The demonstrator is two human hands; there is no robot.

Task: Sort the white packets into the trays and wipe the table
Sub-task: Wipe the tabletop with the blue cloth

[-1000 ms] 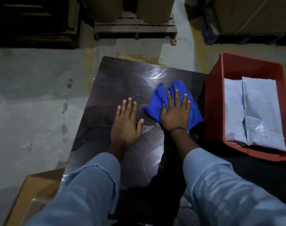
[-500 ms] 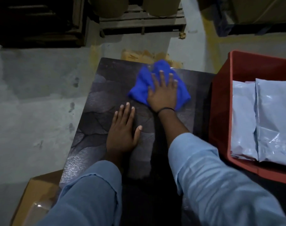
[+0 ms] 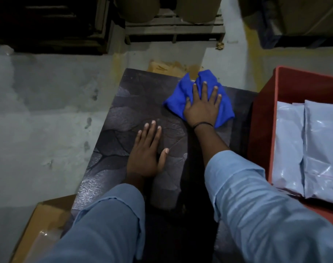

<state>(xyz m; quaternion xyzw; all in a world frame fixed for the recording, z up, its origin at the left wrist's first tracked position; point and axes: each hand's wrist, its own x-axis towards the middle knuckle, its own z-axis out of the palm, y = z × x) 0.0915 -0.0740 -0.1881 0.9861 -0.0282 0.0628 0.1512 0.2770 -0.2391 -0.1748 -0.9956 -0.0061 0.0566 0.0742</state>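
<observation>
A crumpled blue cloth point(image 3: 182, 95) lies at the far edge of the dark patterned table point(image 3: 114, 130). My right hand point(image 3: 202, 107) presses flat on the cloth with straight, spread fingers. My left hand point(image 3: 145, 150) rests flat on the table nearer to me, left of my right forearm, fingers straight. A red tray point(image 3: 264, 118) stands against the table's right side and holds white packets point(image 3: 309, 147) lying side by side.
A cardboard box point(image 3: 38, 224) sits below the table's near left corner. Grey concrete floor lies to the left. A wooden pallet point(image 3: 173, 29) with brown rolls stands behind the table, and a scrap of cardboard point(image 3: 167, 67) lies beyond the far edge.
My right hand has pushed the blue cloth away from me, from the table's middle to its far edge. My left hand has stayed flat on the table.
</observation>
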